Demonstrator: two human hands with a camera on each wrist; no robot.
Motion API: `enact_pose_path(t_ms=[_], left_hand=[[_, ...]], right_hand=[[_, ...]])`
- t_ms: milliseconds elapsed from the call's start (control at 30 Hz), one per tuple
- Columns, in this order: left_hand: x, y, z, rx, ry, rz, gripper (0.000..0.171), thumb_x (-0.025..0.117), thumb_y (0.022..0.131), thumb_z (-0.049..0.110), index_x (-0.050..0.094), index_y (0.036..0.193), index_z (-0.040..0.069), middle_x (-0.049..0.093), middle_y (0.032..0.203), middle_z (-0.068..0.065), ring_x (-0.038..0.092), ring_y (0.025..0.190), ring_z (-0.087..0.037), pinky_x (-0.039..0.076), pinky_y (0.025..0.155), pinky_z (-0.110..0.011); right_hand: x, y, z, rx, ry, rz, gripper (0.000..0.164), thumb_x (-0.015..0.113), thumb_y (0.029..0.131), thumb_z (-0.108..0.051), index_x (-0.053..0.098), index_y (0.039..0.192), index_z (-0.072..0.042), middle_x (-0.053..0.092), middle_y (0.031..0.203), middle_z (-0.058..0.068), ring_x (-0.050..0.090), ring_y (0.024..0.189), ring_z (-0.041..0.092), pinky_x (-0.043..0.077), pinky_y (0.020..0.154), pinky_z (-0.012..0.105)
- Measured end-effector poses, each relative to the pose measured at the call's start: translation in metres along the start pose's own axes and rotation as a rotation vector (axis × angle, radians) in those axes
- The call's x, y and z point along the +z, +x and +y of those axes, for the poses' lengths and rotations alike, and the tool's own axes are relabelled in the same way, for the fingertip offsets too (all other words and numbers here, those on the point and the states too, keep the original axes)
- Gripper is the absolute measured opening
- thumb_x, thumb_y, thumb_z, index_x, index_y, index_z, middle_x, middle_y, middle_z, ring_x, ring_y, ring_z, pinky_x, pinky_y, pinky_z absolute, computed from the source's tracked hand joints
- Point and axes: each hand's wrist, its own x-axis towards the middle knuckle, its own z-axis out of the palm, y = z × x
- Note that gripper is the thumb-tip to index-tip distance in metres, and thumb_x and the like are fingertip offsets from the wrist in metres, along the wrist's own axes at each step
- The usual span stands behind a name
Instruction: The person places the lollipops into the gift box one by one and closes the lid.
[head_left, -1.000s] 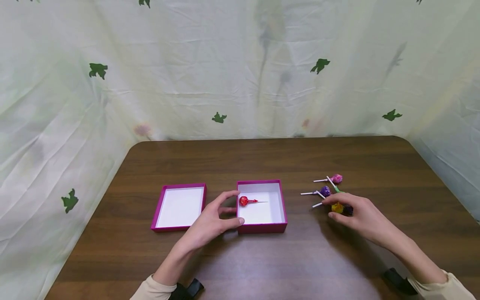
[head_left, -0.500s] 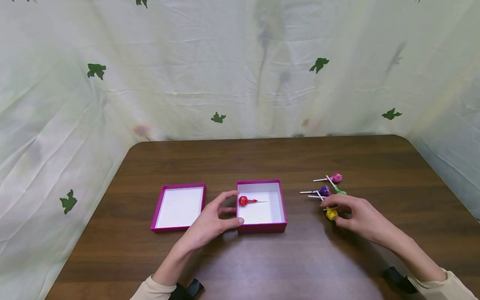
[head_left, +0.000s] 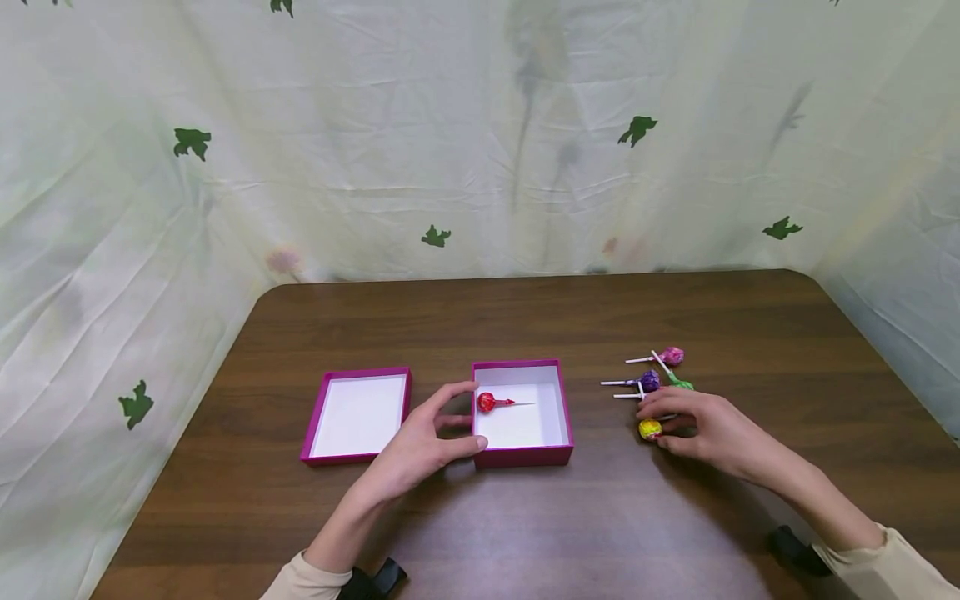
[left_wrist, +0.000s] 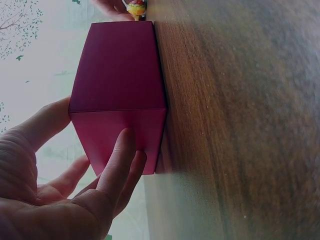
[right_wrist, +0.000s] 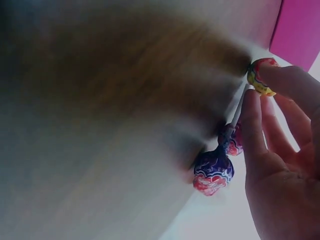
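The magenta box (head_left: pixel 524 456) stands without its lid in mid-table, a red lollipop (head_left: pixel 487 402) lying inside against its left wall. My left hand (head_left: pixel 424 440) rests on the box's left side. In the left wrist view its fingers (left_wrist: pixel 120 162) lie fairly straight along the wall, while one digit touches the rim. My right hand (head_left: pixel 712 433) pinches a yellow lollipop (head_left: pixel 649 429) by its wrapped head, close above the table. Beyond it lie purple (head_left: pixel 648 381), green (head_left: pixel 678 382) and pink (head_left: pixel 672 357) lollipops; the right hand partly covers the group.
The box's lid (head_left: pixel 358 417), magenta with a white inside, lies face up left of the box. A brown wooden table (head_left: pixel 465 325) carries everything. A pale curtain (head_left: pixel 360 167) with green leaf shapes hangs behind it and at both sides.
My right hand has drawn the yellow lollipop a little to the left and nearer to me, apart from the others. My left hand and the box have stayed in place.
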Motion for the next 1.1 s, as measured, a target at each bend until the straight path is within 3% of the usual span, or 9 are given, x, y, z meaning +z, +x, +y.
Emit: enact_pose_path(t_ms=[200,400,600,933,1100], left_hand=[[0.000,0.000,0.000,0.000,0.003,0.003,0.066,0.080,0.082,0.021,0.050,0.141,0.021,0.043,0.147,-0.002,0.058,0.119,-0.026,0.046,0.090,-0.044],[0.000,0.000,0.001,-0.008,0.001,0.005,0.066,0.080,0.082,0.021,0.050,0.141,0.022,0.043,0.147,-0.003,0.058,0.118,-0.027,0.047,0.091,-0.047],[0.000,0.000,-0.001,-0.010,0.004,0.009,0.067,0.081,0.082,0.022,0.050,0.141,0.023,0.043,0.146,-0.001,0.059,0.117,-0.026,0.048,0.090,-0.046],[0.000,0.001,-0.003,-0.015,0.010,0.005,0.067,0.080,0.082,0.022,0.050,0.142,0.022,0.043,0.147,-0.001,0.059,0.116,-0.025,0.047,0.090,-0.046],[0.000,0.001,-0.002,-0.024,0.004,0.016,0.068,0.081,0.081,0.022,0.050,0.141,0.024,0.043,0.146,0.003,0.059,0.115,-0.023,0.047,0.090,-0.045]], right_hand=[[-0.001,0.008,0.000,-0.025,-0.054,-0.059,0.033,0.082,0.078,-0.002,0.071,0.106,-0.017,0.064,0.115,0.001,0.061,0.102,0.014,0.053,0.080,0.026],[0.000,0.016,0.002,-0.022,-0.111,-0.088,0.032,0.082,0.080,-0.009,0.069,0.104,-0.025,0.064,0.108,-0.010,0.059,0.092,0.010,0.050,0.073,0.026],[0.003,0.020,0.002,-0.040,-0.101,-0.061,0.032,0.083,0.080,-0.012,0.068,0.103,-0.027,0.064,0.103,-0.015,0.059,0.087,0.008,0.048,0.072,0.025],[0.007,0.025,-0.004,-0.045,-0.166,0.026,0.033,0.087,0.075,-0.023,0.068,0.100,-0.032,0.064,0.098,-0.022,0.055,0.095,0.007,0.046,0.078,0.027],[0.009,0.027,-0.011,-0.001,-0.102,0.036,0.030,0.087,0.075,-0.022,0.068,0.097,-0.032,0.065,0.094,-0.021,0.060,0.086,0.010,0.048,0.073,0.028]])
